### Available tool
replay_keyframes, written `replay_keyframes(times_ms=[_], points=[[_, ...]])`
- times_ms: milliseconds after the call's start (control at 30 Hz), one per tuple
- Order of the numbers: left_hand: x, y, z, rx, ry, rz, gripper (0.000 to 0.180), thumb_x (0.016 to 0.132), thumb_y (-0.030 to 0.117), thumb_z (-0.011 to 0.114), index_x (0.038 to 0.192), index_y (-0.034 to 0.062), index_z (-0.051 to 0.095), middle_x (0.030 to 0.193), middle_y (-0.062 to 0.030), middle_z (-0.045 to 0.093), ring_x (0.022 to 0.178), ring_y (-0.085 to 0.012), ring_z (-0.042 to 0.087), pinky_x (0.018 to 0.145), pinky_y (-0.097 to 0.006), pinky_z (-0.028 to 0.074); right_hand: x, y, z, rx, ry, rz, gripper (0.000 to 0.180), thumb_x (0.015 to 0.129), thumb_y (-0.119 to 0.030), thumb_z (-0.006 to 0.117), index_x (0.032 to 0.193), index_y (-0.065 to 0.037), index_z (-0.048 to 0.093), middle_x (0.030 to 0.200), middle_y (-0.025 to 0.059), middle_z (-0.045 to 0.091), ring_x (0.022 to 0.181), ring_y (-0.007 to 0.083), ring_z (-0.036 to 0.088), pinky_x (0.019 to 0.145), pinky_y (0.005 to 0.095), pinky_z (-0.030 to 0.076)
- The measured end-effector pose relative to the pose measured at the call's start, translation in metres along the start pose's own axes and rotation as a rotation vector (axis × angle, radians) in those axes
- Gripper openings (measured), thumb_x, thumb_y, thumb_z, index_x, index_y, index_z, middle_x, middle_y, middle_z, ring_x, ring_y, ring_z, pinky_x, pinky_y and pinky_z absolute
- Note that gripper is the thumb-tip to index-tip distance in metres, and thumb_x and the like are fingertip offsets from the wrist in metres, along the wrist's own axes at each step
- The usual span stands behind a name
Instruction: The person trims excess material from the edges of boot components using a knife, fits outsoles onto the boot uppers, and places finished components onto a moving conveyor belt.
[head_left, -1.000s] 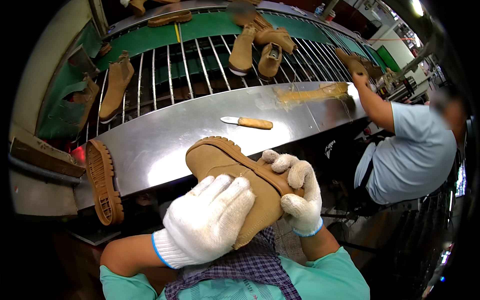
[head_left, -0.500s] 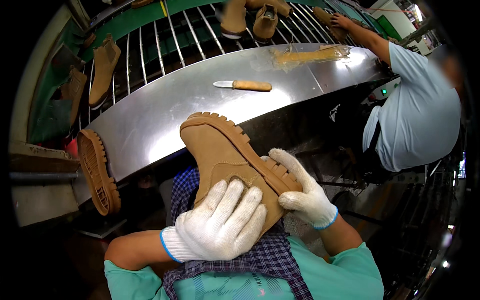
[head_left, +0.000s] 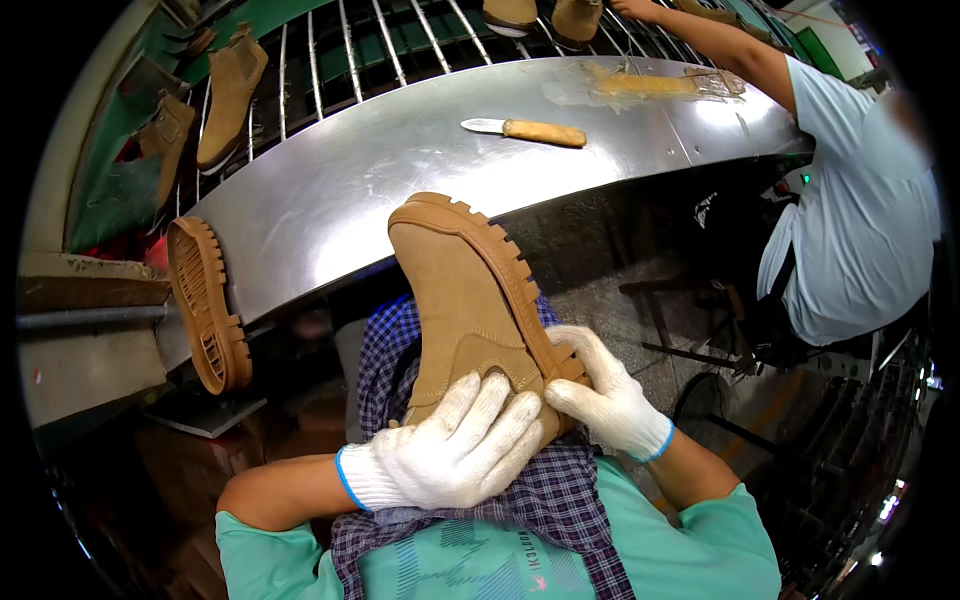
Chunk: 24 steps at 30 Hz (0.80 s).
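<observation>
A tan boot (head_left: 455, 300) with a chunky lugged sole lies on its side over my lap, toe pointing away toward the metal table. My left hand (head_left: 455, 440), in a white knit glove, presses on the ankle part of the boot's upper with fingers stretched over it. Around the heel end of the sole, my gloved right hand (head_left: 605, 390) is closed, thumb on the near side and fingers behind. The boot's shaft is partly hidden under my left hand. A loose tan sole (head_left: 240, 350) stands at the table's left end, its ribbed inside showing.
A wooden-handled knife (head_left: 545, 132) lies on the curved metal table (head_left: 330, 180). Behind it runs a rack of metal bars (head_left: 350, 50) carrying several tan boots (head_left: 232, 95). At the right, a co-worker in a light blue shirt (head_left: 850, 230) reaches over the rack. Brown tape (head_left: 660, 84) covers part of the table.
The boot has turned to point more straight ahead, and my right hand has come lower with its heel. My left hand stays on the upper. The co-worker's arm has moved left across the rack.
</observation>
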<state>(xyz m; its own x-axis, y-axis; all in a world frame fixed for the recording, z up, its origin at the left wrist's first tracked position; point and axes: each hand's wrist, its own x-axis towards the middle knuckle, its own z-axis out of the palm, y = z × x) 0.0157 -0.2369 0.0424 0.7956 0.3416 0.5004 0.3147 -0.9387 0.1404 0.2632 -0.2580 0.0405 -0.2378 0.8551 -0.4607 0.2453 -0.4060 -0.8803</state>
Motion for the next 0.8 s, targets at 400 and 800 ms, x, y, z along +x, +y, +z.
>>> replay_keyframes(times_ms=[400, 800], points=[[-0.011, -0.008, -0.007, -0.042, -0.002, 0.043, 0.033, 0.081, 0.025, 0.075, 0.109, 0.0085, 0.077, 0.115, -0.0147, 0.075, 0.100, -0.0332, 0.076, 0.085, -0.044, 0.063, 0.001, 0.018, -0.010, -0.055, -0.127, -0.124, 0.082, 0.089, -0.040, 0.082, 0.151, 0.000, 0.046, 0.145, 0.0215, 0.056, 0.134, 0.0315, 0.058, 0.115, 0.0461, 0.048], [-0.041, -0.007, -0.014, -0.084, -0.154, 0.052, 0.031, 0.088, 0.027, 0.075, 0.115, 0.0116, 0.077, 0.129, -0.0114, 0.072, 0.115, -0.0300, 0.072, 0.102, -0.044, 0.060, 0.055, 0.009, -0.008, 0.016, -0.049, -0.050, 0.023, 0.104, -0.025, 0.066, 0.109, -0.003, 0.063, 0.098, 0.0036, 0.065, 0.086, 0.0119, 0.061, 0.080, 0.0314, 0.056]])
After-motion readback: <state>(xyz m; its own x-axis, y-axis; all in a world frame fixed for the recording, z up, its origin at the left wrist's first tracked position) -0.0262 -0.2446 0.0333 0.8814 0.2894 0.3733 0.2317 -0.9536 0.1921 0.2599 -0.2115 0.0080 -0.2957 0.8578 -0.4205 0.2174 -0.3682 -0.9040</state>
